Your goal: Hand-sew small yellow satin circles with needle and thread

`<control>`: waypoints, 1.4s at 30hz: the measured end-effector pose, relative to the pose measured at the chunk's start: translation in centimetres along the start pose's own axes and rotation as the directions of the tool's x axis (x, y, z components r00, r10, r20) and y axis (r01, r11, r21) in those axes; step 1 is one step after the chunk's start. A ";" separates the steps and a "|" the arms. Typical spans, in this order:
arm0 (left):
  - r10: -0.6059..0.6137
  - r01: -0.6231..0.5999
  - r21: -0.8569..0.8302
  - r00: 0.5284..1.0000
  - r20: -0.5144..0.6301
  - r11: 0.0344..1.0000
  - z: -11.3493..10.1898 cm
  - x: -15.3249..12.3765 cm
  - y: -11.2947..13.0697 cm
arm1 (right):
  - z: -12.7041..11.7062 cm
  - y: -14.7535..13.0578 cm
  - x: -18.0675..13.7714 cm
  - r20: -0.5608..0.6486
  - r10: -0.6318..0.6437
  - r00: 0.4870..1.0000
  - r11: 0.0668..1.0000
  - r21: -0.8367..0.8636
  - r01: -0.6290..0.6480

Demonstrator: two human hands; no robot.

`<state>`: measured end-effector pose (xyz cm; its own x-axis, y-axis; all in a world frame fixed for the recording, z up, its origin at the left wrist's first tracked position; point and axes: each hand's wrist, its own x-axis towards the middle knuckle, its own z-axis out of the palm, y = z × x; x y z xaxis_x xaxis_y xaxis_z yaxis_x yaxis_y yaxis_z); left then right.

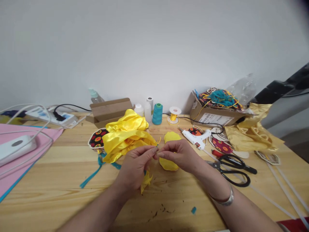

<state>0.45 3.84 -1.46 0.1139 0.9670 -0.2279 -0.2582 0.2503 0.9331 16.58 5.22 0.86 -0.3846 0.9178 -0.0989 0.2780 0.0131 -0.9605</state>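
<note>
A bunched piece of shiny yellow satin cloth (pixel 125 141) lies on the wooden table, its narrow gathered end reaching my left hand (pixel 135 164). That hand is closed on the gathered end, and a yellow scrap (pixel 146 182) hangs out below it. A short yellow cord (pixel 159 141) with a teal bit sticks up at the fingertips. My right hand (pixel 180 154) meets the left there in a pinch; what its fingers grip is too small to make out. Behind the right hand lies a yellow padded oval (pixel 169 165). A teal tassel (pixel 93 174) and a patterned piece (pixel 97 138) lie left of the satin.
Black-handled scissors (pixel 233 169) and a white glue gun (pixel 196 138) lie to the right. Along the wall stand a teal thread cone (pixel 157 114), a yellow cord spool (pixel 174 115), bottles and cardboard boxes (pixel 213 117). Pink sheets (pixel 29 151) and a power strip (pixel 51 116) occupy the left.
</note>
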 end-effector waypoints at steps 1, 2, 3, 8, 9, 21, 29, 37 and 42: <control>-0.004 0.004 -0.007 1.000 -0.007 1.000 0.0 0.1 0.0 | 0.0 0.1 -0.1 -0.021 -0.035 0.999 0.999 -0.014 0.035; -0.009 0.009 -0.009 1.000 -0.014 1.000 0.0 0.1 0.0 | -0.1 0.1 -0.3 -0.038 -0.077 0.996 0.997 -0.020 0.076; -0.014 0.014 -0.007 1.000 -0.021 1.000 0.0 0.1 0.0 | -0.2 0.1 -0.4 -0.049 -0.120 0.992 0.993 -0.010 0.120; -0.034 0.035 0.012 0.998 -0.059 0.999 0.1 0.0 0.2 | -1.0 0.0 -1.0 -0.202 -0.270 0.942 0.938 0.168 0.305; -0.029 0.031 0.027 0.997 -0.068 0.999 0.1 0.0 0.1 | -1.1 0.0 -1.0 -0.260 -0.280 0.924 0.937 0.137 0.322; 0.172 -0.093 0.377 0.968 -0.183 0.922 0.5 -0.7 0.4 | 2.0 0.4 -1.2 -0.277 -0.245 0.929 0.937 -0.313 0.154; 0.227 -0.139 0.434 0.961 -0.157 0.890 0.7 -0.9 0.6 | 2.1 0.7 -1.0 -0.268 -0.232 0.935 0.936 -0.324 0.139; 0.110 -0.074 0.253 0.985 -0.129 0.965 0.3 -0.5 0.1 | 1.3 0.6 -0.7 -0.327 -0.191 0.926 0.959 -0.262 0.105; -0.006 0.004 -0.014 0.993 -0.114 1.000 0.3 -0.2 0.1 | 0.8 1.0 0.0 -0.342 -0.103 0.934 0.980 -0.194 0.037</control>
<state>0.70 3.67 -1.28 0.0051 0.9646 -0.2636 -0.2708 0.2551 0.9282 16.20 4.89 -0.29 -0.0869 0.9916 0.0956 0.4288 0.1239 -0.8949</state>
